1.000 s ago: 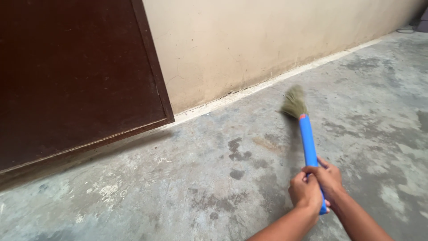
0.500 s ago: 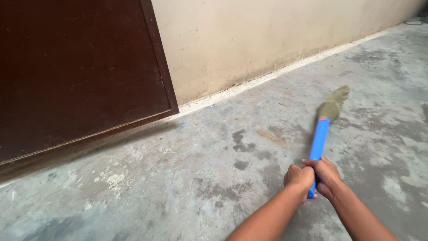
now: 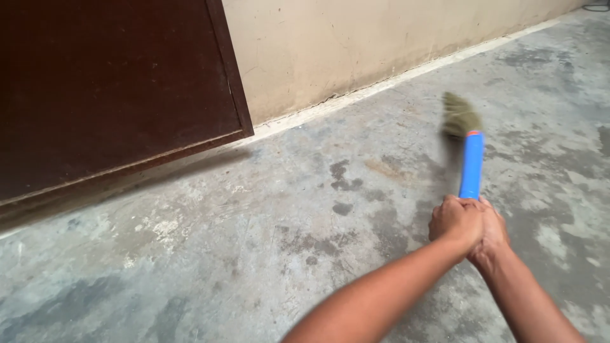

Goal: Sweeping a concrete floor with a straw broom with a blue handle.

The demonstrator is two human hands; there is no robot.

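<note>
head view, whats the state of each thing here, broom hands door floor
broom: held by its blue handle, bristle end blurred, low over the floor
left hand: closed around the handle's near end
right hand: closed on the handle, pressed against the left hand
door: dark brown, shut, gap along its bottom edge
floor: bare concrete, stained with dark and pale patches
wall: beige, scuffed, pale strip at its base
</note>
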